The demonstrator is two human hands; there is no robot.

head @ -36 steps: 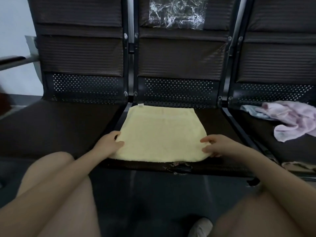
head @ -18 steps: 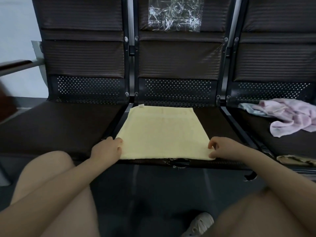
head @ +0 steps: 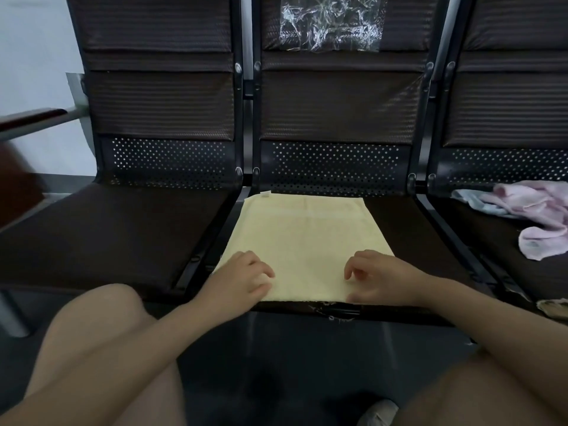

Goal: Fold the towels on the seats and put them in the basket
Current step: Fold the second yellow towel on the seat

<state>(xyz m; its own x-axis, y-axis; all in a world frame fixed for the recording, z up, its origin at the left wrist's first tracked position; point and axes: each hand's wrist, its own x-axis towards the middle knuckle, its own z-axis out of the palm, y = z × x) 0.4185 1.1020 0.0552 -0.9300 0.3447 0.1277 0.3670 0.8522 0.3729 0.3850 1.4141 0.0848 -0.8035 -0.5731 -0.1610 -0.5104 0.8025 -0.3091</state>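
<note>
Dark waiting-room seats [head: 399, 241] fill the frame, with a yellow towel [head: 304, 235] spread flat at centre.

Both hands rest on the towel's near edge, fingers loosely curled onto the cloth; whether they pinch it I cannot tell. Left hand [head: 242, 279] and right hand [head: 381, 278] have moved inward from the corners they held half a second ago. Lifting from these inner points could let the outer corners sag and skew the fold. Crumpled pink towels [head: 534, 216] wait at the right edge; no basket is in view.
</note>
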